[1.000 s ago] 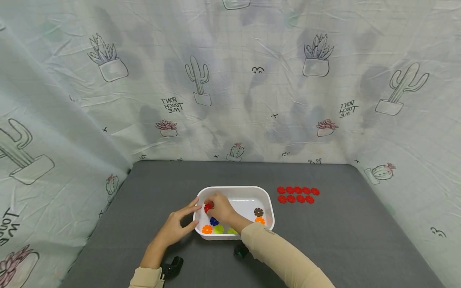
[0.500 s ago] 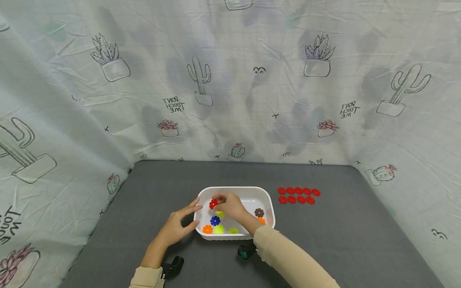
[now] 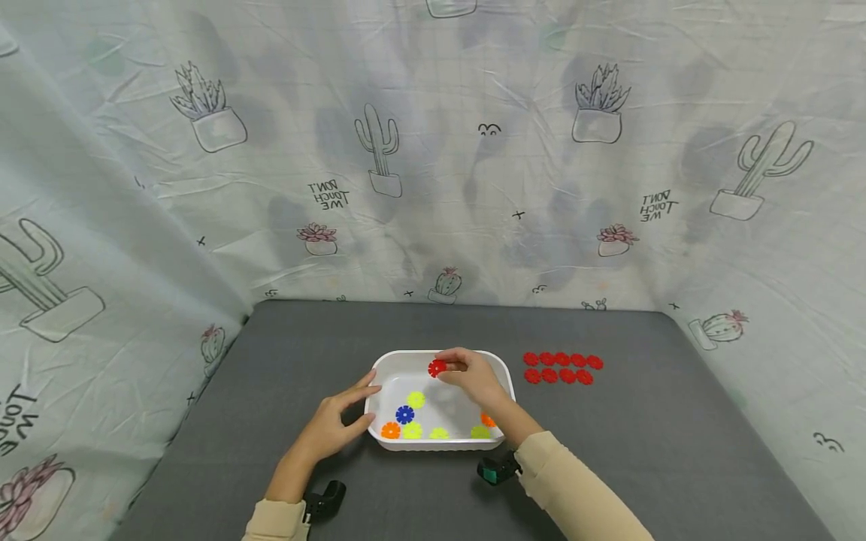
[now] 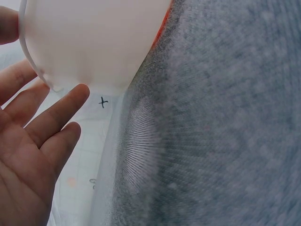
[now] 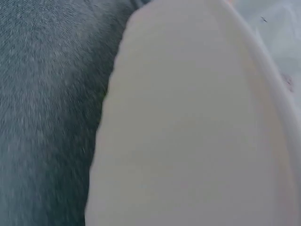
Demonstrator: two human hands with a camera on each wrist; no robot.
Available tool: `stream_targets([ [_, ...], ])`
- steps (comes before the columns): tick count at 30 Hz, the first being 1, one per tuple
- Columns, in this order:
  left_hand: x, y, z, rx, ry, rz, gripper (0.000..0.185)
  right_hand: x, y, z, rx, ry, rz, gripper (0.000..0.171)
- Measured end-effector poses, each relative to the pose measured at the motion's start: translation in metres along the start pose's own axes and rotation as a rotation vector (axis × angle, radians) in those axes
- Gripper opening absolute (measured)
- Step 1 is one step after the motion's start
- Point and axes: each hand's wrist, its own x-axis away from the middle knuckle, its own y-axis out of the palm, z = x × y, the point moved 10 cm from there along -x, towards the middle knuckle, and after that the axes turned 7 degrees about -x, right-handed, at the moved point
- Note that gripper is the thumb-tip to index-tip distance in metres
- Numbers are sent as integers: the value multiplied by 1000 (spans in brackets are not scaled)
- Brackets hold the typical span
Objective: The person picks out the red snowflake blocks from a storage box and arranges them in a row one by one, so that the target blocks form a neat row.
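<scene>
A white plastic tray [image 3: 433, 443] holds several notched, flower-shaped plastic discs. My right hand [image 3: 479, 379] pinches a red notched disc [image 3: 437, 368] between thumb and fingers over the tray's back part. The left hand [image 3: 331, 426] is at the tray's left end, its spread fingers touching the rim; in the left wrist view the fingers [image 4: 61, 113] lie fairly straight beside the tray wall [image 4: 89, 47]. In the tray are a blue disc [image 3: 404, 415], an orange disc [image 3: 390, 430] and several yellow-green discs [image 3: 416, 400]. The right wrist view shows the tray's outer wall [image 5: 188, 117], with no hand visible.
Right of the tray, several red discs [image 3: 549, 376] lie in two rows on the grey tabletop [image 3: 649, 436]. Another orange disc [image 3: 488, 421] shows in the tray's right end, partly behind the right wrist. A cactus-print curtain [image 3: 433, 188] encloses the back and sides.
My right hand has lifted a red disc from the tray's left part and carried it rightward over the tray. The left hand has stayed at the rim.
</scene>
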Motion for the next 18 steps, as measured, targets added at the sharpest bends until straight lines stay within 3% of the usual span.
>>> stream_targets([
  [9,1,-3,-1,0,13,10,41,-1,-35,6,-184,-37,63,30],
  [18,1,-5,4,21,42,31,39,8,-71,2,-259,-88,128,35],
])
